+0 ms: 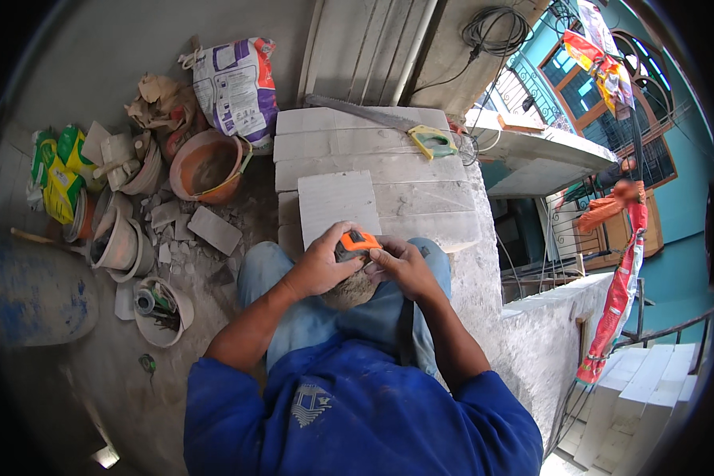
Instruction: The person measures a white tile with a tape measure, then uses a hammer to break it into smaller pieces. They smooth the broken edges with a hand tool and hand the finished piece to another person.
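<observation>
An orange and black tape measure (358,240) is held above my lap, between my knees. My left hand (319,268) wraps round its body from the left. From the right, my right hand (408,268) grips its edge, thumb and fingers drawn together; whether any tape is pulled out is too small to tell. Just beyond my hands a pale, squarish block piece (339,200) lies on a stack of long light-grey blocks (428,200). Across the far end of that stack lies a handsaw (361,110) with a yellow-green handle (434,143).
Left of the stack stand an orange bucket (189,170), a white-purple sack (234,91), several dirty pails (119,242) and a pail of tools (165,317). Block rubble (214,230) covers the floor there. A blue drum (36,289) stands far left; a rough ledge (484,262) borders the right.
</observation>
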Tool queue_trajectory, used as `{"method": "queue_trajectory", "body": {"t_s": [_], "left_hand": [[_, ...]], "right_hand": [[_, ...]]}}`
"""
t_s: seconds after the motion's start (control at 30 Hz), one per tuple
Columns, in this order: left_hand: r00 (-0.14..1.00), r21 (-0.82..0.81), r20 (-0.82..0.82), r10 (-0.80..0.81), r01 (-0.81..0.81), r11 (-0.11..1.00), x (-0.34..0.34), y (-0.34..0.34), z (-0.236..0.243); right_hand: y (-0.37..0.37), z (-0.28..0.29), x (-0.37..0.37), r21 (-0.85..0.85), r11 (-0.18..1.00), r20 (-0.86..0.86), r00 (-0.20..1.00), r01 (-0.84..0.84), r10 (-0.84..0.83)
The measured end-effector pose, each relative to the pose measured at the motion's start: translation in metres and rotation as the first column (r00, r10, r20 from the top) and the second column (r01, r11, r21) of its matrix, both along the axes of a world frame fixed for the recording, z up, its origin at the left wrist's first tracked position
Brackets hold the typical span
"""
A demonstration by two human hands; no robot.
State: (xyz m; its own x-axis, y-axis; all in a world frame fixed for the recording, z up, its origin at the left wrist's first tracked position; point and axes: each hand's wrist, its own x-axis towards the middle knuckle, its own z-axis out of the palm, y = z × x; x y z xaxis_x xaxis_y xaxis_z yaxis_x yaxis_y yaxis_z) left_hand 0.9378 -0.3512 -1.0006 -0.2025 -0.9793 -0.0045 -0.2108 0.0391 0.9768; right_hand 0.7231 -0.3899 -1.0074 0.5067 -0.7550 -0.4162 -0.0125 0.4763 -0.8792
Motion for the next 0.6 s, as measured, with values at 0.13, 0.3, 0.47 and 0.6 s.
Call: {"method": "queue_trajectory", "body": {"t_s": [0.13,0.3,0.47,0.6], "left_hand": [[0.999,0.040,0.030,-0.022,0.021,0.999,-0.001,0.017,-0.013],[0.971,0.040,-0.219,-0.095,0.107,0.994,0.013,0.031,-0.044],[0.864,0.423,-0.504,-0.001,0.248,0.872,0.025,0.045,-0.056],[0.989,0.302,-0.002,-0.146,0.139,0.943,0.025,0.047,-0.029]], "right_hand": [[0.011,-0.011,0.002,-0.004,0.998,0.019,0.998,0.058,-0.058],[0.016,-0.005,0.013,-0.153,0.988,-0.004,1.000,-0.029,0.029],[0.020,-0.008,0.025,-0.150,0.970,-0.143,0.975,-0.191,0.170],[0.025,-0.017,0.022,0.017,0.990,-0.142,0.980,-0.139,0.140]]}}
